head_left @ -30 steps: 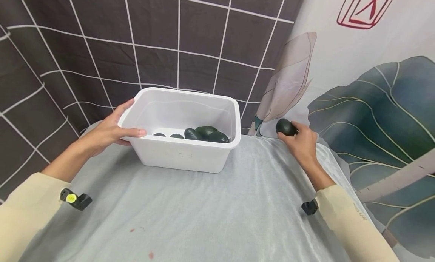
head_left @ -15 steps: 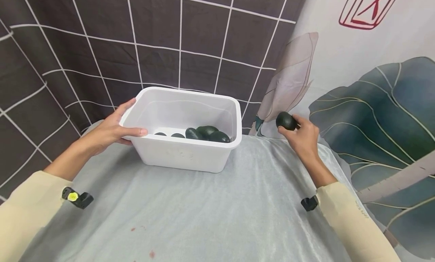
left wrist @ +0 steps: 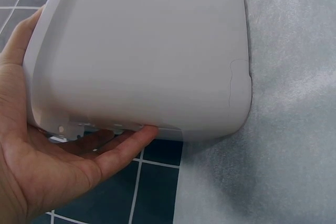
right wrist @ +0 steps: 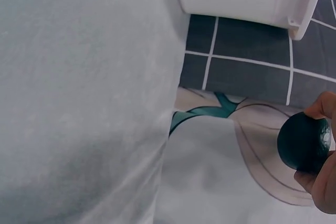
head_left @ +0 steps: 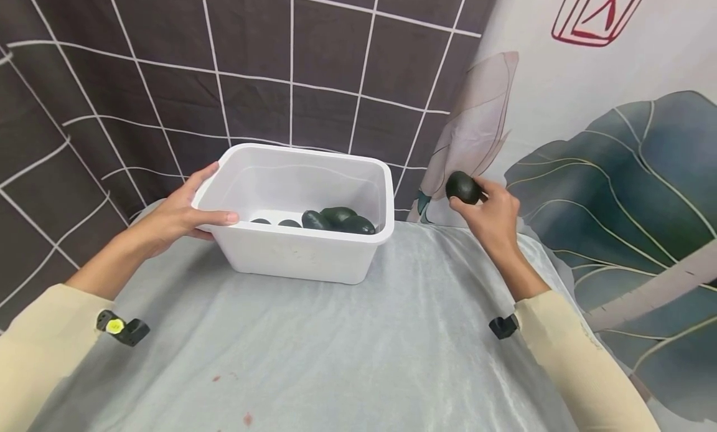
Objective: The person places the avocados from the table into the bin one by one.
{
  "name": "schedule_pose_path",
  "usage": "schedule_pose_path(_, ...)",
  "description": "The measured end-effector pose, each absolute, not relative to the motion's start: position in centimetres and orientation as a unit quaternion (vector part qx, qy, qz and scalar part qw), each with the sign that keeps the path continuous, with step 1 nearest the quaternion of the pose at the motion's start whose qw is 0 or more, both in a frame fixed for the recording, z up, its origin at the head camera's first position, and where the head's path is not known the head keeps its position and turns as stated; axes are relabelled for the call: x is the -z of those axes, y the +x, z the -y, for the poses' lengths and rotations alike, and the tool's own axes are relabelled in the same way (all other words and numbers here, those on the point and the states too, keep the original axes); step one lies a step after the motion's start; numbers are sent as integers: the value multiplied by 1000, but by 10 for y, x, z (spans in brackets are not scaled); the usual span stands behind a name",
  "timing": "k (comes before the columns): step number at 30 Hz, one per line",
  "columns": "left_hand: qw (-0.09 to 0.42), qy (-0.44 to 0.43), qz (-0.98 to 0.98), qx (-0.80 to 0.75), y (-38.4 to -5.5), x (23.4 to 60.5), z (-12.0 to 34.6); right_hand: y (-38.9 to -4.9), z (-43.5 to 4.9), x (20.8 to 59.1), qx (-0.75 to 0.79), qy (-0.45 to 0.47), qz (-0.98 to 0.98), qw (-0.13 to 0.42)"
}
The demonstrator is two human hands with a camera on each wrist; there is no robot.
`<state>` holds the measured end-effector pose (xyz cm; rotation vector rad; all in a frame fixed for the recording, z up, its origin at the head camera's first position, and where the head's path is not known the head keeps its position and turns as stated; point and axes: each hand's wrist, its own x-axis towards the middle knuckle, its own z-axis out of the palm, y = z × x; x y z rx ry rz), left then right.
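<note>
A white plastic bin (head_left: 297, 258) stands on the cloth-covered table with several dark green avocados (head_left: 338, 217) inside, most of them toward its right end. My left hand (head_left: 168, 220) grips the bin's left end, thumb over the front rim. In the left wrist view the fingers (left wrist: 126, 150) curl round the far side under the bin's rim (left wrist: 39, 56). Off to the right of the bin, my right hand (head_left: 498, 217) holds one avocado (head_left: 462, 187) in the air between thumb and fingers. The right wrist view shows that avocado's dark rounded end, the hand partly cut off.
Pale grey-blue cloth (head_left: 313, 351) covers the table, with a few reddish spots near the front. Close behind the bin hangs a dark curtain (head_left: 330, 52) with white grid lines. A white sheet printed with large leaves (head_left: 627, 170) hangs at the right.
My right hand has lifted the avocado higher and brought it slightly left, toward the bin. The left hand keeps its grip and the bin stays in place.
</note>
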<state>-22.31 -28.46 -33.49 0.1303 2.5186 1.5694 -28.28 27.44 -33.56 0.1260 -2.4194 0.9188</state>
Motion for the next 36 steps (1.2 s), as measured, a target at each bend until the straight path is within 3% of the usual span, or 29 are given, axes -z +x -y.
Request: schedule_pose_path(36, 86, 43, -845, -526, -224, 337, 285, -291, -218, 315, -385, 84, 871, 292)
